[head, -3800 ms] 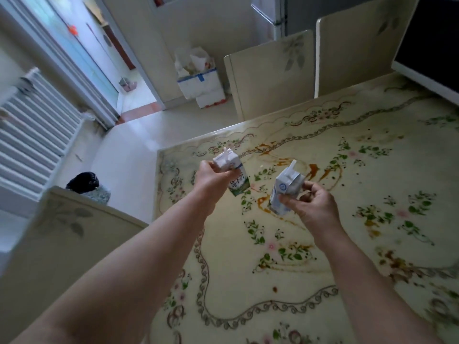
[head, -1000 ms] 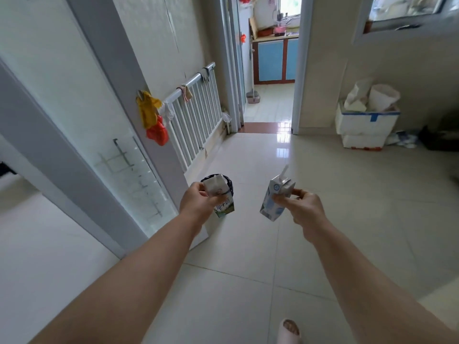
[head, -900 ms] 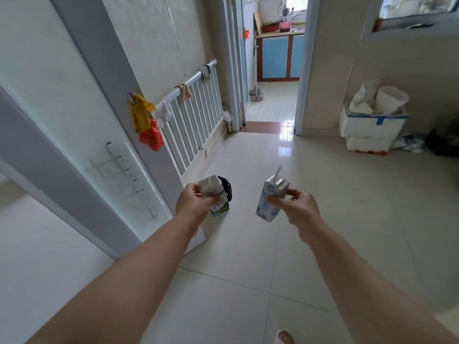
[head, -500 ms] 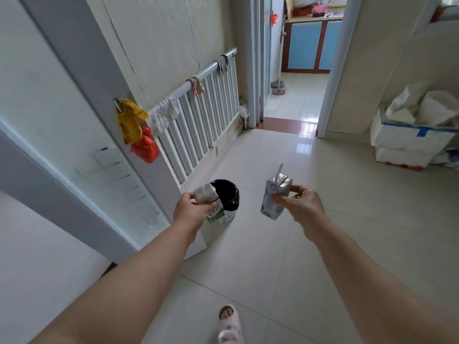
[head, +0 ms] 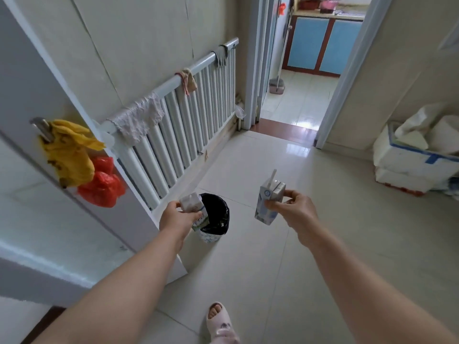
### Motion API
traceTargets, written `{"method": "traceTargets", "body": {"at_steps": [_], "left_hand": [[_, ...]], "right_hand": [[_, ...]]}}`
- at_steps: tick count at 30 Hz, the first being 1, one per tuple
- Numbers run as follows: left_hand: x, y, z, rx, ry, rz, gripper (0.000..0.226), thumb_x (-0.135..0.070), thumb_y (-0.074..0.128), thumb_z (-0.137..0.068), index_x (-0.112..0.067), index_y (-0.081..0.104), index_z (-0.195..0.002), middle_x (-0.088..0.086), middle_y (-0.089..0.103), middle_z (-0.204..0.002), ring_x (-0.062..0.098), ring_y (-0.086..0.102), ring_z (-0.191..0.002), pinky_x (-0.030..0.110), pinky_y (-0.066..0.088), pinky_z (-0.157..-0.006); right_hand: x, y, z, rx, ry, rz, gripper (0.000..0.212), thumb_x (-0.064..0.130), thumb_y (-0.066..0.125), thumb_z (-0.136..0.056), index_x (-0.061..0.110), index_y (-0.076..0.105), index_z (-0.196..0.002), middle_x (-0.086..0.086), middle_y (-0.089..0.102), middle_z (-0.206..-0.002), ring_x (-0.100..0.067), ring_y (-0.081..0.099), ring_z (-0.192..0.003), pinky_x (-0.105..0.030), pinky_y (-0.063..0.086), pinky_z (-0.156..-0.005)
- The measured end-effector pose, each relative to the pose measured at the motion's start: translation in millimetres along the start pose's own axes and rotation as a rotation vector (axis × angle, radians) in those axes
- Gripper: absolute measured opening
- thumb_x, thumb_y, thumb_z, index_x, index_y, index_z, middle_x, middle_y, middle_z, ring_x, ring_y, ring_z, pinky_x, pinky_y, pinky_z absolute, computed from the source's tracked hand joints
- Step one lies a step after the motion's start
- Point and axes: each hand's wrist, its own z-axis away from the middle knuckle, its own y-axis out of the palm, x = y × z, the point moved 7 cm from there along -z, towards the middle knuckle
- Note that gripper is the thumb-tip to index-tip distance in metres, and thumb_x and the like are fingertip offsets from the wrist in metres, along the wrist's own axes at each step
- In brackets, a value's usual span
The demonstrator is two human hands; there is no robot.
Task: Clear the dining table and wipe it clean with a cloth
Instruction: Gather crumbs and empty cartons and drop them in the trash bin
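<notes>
Crumpled white-and-green milk carton [head: 191, 204] sits clutched in my left grip [head: 177, 219] near the black-lined round waste bin [head: 218, 213]; my right grip [head: 295, 214] pinches a blue-and-white straw-topped carton [head: 267, 203] right of that bin.

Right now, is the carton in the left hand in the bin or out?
Out: the left hand grips the carton in the air beside the black-lined bin, not inside it.
</notes>
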Motion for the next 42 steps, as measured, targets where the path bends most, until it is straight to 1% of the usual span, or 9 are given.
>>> {"method": "traceTargets", "body": {"at_steps": [18, 22, 28, 31, 34, 36, 39, 41, 42], "left_hand": [[-35, 33, -193, -0.080, -0.209, -0.063, 0.057, -0.024, 0.081, -0.074, -0.014, 0.051, -0.122, 0.004, 0.060, -0.113, 0.026, 0.056, -0.103, 0.041, 0.047, -0.094], [-43, 56, -228, -0.112, -0.294, -0.092, 0.060, -0.024, 0.081, -0.074, -0.016, 0.052, -0.125, 0.003, 0.062, -0.113, 0.024, 0.057, -0.100, 0.036, 0.046, -0.086], [-51, 83, -270, -0.137, -0.384, -0.158, 0.045, -0.027, 0.081, -0.074, -0.022, 0.051, -0.106, 0.000, 0.063, -0.105, 0.022, 0.059, -0.093, 0.032, 0.045, -0.076], [-43, 93, -288, -0.136, -0.434, -0.169, 0.050, -0.029, 0.081, -0.072, -0.023, 0.050, -0.110, -0.001, 0.063, -0.106, 0.023, 0.060, -0.095, 0.033, 0.047, -0.078], [-30, 103, -304, -0.120, -0.461, -0.189, 0.044, -0.028, 0.080, -0.074, -0.025, 0.048, -0.103, -0.002, 0.063, -0.105, 0.023, 0.059, -0.094, 0.034, 0.048, -0.080], [-18, 110, -313, -0.099, -0.498, -0.181, 0.044, -0.026, 0.079, -0.076, -0.024, 0.049, -0.108, 0.000, 0.063, -0.110, 0.023, 0.058, -0.095, 0.033, 0.046, -0.080], [-7, 112, -314, -0.087, -0.572, -0.217, 0.058, -0.021, 0.071, -0.083, -0.014, 0.045, -0.134, 0.007, 0.056, -0.129, 0.028, 0.054, -0.112, 0.028, 0.037, -0.082], [-4, 109, -310, -0.122, -0.630, -0.220, 0.051, -0.019, 0.063, -0.088, -0.008, 0.044, -0.134, 0.012, 0.053, -0.133, 0.031, 0.052, -0.118, 0.028, 0.035, -0.081], [-3, 107, -308, -0.130, -0.648, -0.211, 0.041, -0.017, 0.061, -0.090, -0.008, 0.049, -0.128, 0.014, 0.053, -0.129, 0.032, 0.052, -0.116, 0.028, 0.034, -0.080]], "right_hand": [[42, 144, -221, 0.279, 0.113, 0.096, 0.039, 0.018, 0.080, -0.072, 0.017, 0.064, -0.108, 0.004, 0.049, -0.062, -0.006, 0.043, -0.048, -0.018, 0.031, -0.045], [46, 162, -282, 0.344, 0.137, 0.141, 0.039, 0.017, 0.079, -0.072, 0.018, 0.063, -0.108, 0.004, 0.049, -0.064, -0.007, 0.044, -0.052, -0.017, 0.032, -0.046], [52, 191, -354, 0.418, 0.157, 0.230, 0.042, 0.016, 0.079, -0.071, 0.018, 0.063, -0.110, 0.003, 0.051, -0.065, -0.008, 0.045, -0.054, -0.020, 0.032, -0.048], [49, 208, -375, 0.445, 0.156, 0.266, 0.043, 0.019, 0.079, -0.071, 0.020, 0.063, -0.110, 0.004, 0.050, -0.064, -0.008, 0.045, -0.054, -0.021, 0.031, -0.049], [43, 219, -385, 0.468, 0.149, 0.266, 0.039, 0.019, 0.078, -0.072, 0.022, 0.063, -0.108, 0.006, 0.049, -0.059, -0.008, 0.043, -0.051, -0.021, 0.030, -0.048], [36, 221, -391, 0.470, 0.149, 0.279, 0.037, 0.019, 0.078, -0.072, 0.023, 0.063, -0.106, 0.005, 0.049, -0.059, -0.009, 0.043, -0.052, -0.023, 0.031, -0.049], [30, 220, -395, 0.467, 0.165, 0.283, 0.037, 0.019, 0.079, -0.072, 0.023, 0.062, -0.104, 0.004, 0.049, -0.060, -0.011, 0.044, -0.054, -0.024, 0.032, -0.051], [29, 220, -398, 0.473, 0.177, 0.289, 0.037, 0.019, 0.079, -0.072, 0.024, 0.061, -0.104, 0.004, 0.048, -0.060, -0.011, 0.044, -0.054, -0.024, 0.032, -0.051], [29, 221, -400, 0.477, 0.181, 0.286, 0.037, 0.018, 0.079, -0.072, 0.023, 0.061, -0.104, 0.003, 0.047, -0.060, -0.011, 0.043, -0.054, -0.024, 0.032, -0.052]]}}
